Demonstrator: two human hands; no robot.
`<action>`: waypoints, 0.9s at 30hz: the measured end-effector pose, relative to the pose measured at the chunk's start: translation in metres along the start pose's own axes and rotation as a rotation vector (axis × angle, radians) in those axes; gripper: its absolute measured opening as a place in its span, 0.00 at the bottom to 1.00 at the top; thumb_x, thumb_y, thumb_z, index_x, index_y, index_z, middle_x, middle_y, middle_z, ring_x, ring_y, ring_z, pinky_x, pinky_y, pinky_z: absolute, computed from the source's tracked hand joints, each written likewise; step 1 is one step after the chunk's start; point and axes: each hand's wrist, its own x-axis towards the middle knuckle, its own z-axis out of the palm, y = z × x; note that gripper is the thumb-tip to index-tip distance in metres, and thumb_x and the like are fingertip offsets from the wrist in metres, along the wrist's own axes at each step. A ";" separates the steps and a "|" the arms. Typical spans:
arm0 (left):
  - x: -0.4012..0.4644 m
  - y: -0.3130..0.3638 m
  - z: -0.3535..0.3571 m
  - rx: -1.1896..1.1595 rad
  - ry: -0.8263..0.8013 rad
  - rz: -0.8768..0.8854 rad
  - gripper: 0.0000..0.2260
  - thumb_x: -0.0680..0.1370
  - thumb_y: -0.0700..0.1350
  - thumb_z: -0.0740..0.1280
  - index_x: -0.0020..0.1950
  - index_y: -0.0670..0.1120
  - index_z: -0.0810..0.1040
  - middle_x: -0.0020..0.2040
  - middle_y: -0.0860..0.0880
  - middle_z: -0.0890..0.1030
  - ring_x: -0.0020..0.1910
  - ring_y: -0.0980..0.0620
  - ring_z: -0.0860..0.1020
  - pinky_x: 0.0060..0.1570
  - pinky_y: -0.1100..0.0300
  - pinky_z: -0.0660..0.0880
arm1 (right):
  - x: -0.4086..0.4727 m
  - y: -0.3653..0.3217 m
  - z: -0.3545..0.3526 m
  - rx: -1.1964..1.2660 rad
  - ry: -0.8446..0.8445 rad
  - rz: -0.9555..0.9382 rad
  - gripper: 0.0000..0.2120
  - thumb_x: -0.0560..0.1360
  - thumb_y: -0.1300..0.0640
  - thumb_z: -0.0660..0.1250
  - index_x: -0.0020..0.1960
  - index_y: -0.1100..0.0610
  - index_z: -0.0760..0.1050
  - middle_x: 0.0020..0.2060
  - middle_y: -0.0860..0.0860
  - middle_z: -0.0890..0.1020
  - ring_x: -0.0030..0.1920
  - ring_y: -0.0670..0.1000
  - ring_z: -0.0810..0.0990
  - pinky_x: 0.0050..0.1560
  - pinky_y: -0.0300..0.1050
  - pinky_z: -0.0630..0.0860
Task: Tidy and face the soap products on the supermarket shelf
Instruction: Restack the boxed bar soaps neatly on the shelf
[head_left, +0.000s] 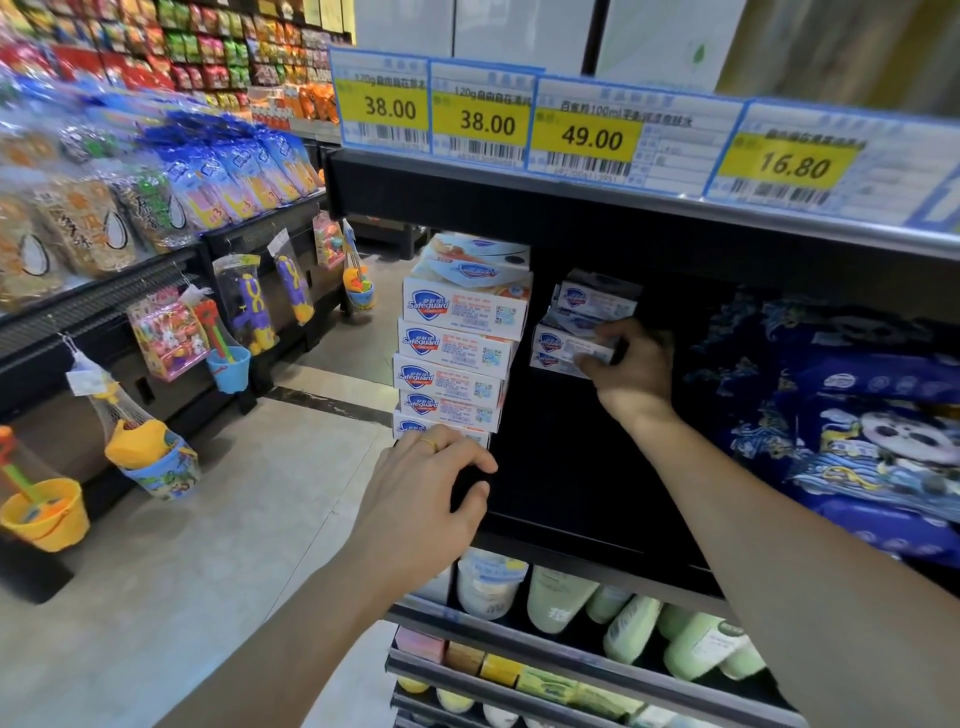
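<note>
A tall stack of white and blue Safeguard soap boxes (462, 343) stands at the shelf's left front corner, labels facing out. My left hand (431, 483) rests at the foot of this stack, fingers loosely curled over the shelf edge and touching the lowest box. Deeper in the dark shelf a shorter, uneven pile of small Safeguard boxes (587, 312) sits to the right. My right hand (631, 364) reaches in and grips the lower boxes of that pile at their right end.
Dark blue patterned packs (852, 415) fill the shelf's right side. Yellow price tags (480, 122) line the shelf above. Pale bottles (561, 597) and small soap bars (498, 667) sit on lower shelves. An aisle floor (208, 545) and toy displays (150, 457) lie to the left.
</note>
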 end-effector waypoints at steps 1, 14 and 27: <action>0.000 0.000 0.000 0.003 0.001 0.002 0.10 0.81 0.53 0.69 0.61 0.62 0.78 0.63 0.62 0.76 0.63 0.58 0.70 0.57 0.61 0.64 | 0.001 0.001 0.000 0.016 0.000 0.008 0.14 0.73 0.62 0.78 0.52 0.52 0.76 0.63 0.58 0.77 0.55 0.52 0.78 0.47 0.24 0.69; -0.001 0.004 -0.003 -0.014 -0.010 0.003 0.10 0.81 0.52 0.69 0.61 0.62 0.79 0.61 0.64 0.75 0.61 0.57 0.70 0.56 0.60 0.64 | -0.037 -0.007 -0.017 0.299 0.101 0.160 0.17 0.70 0.58 0.81 0.48 0.42 0.78 0.50 0.42 0.82 0.51 0.47 0.83 0.52 0.43 0.81; -0.003 0.031 -0.018 -0.588 -0.017 -0.225 0.10 0.85 0.59 0.61 0.57 0.61 0.81 0.50 0.66 0.84 0.53 0.65 0.80 0.50 0.68 0.74 | -0.157 -0.014 -0.060 0.461 0.005 -0.093 0.19 0.71 0.66 0.78 0.53 0.46 0.80 0.62 0.49 0.75 0.63 0.45 0.80 0.55 0.36 0.80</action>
